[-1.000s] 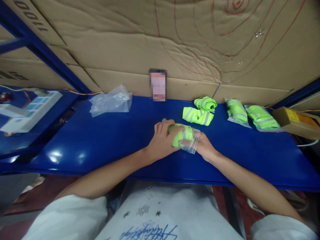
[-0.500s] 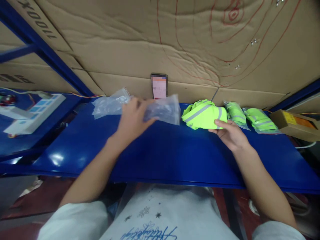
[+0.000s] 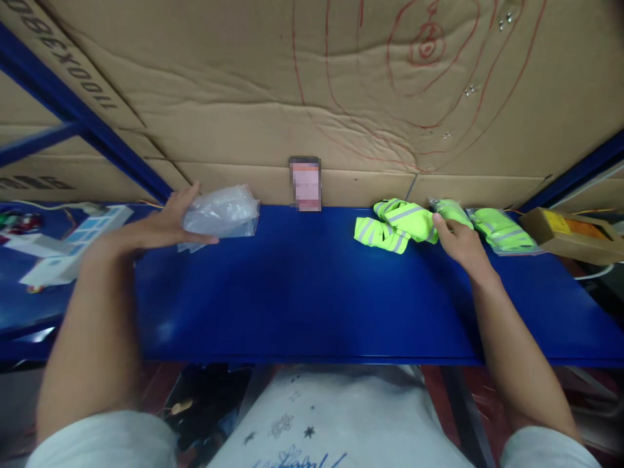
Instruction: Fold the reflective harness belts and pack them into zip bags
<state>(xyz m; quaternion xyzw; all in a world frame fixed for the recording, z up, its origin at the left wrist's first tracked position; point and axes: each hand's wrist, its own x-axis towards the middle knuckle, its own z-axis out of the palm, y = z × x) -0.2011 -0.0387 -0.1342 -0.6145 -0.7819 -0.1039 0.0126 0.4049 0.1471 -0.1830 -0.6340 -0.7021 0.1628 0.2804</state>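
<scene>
At the back left of the blue table, my left hand (image 3: 168, 224) is spread wide around the left end of some clear plastic bags (image 3: 224, 211). Its thumb stretches along their front side and its fingers point toward the cardboard. On the right, my right hand (image 3: 461, 244) has its thumb on the right end of a loosely bunched hi-vis vest (image 3: 402, 221), neon yellow-green with grey reflective stripes. The fingers under that edge are partly hidden. Behind this hand lies a bagged vest (image 3: 453, 211), and another bagged vest (image 3: 504, 229) sits to its right.
A phone (image 3: 306, 185) leans against the cardboard wall (image 3: 234, 123) at the back of the blue table (image 3: 312, 299). An open cardboard box (image 3: 550, 237) stands at the right end. White blocks with blue panels (image 3: 80, 244) lie at the far left beside a blue post (image 3: 112, 143).
My left hand has moved left, and the plastic bag beside it now lies with the other bags. The vest has loosened, with a striped part spread toward the left. My right hand stays at its edge.
</scene>
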